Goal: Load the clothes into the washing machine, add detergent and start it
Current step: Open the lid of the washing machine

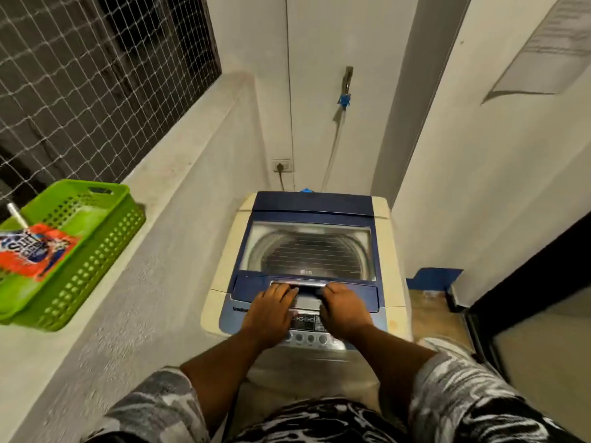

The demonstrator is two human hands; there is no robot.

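A top-loading washing machine (307,212) with a blue lid and cream body stands below me in a narrow corner. Its lid is down, and the steel drum (308,251) shows through the lid's window. My left hand (271,310) and my right hand (343,310) both reach to the silver lid handle (307,285), fingers curled on its front edge. The control panel (307,330) with round buttons lies under my wrists. An orange detergent packet (38,251) lies in a green basket (96,251) on the ledge to the left. No clothes are in view.
A concrete ledge (144,251) runs along the left under a netted window. A plug sits in the wall socket (282,166) behind the machine, and a hose hangs from a tap (347,81). A wall and a dark door frame (511,282) close in the right side.
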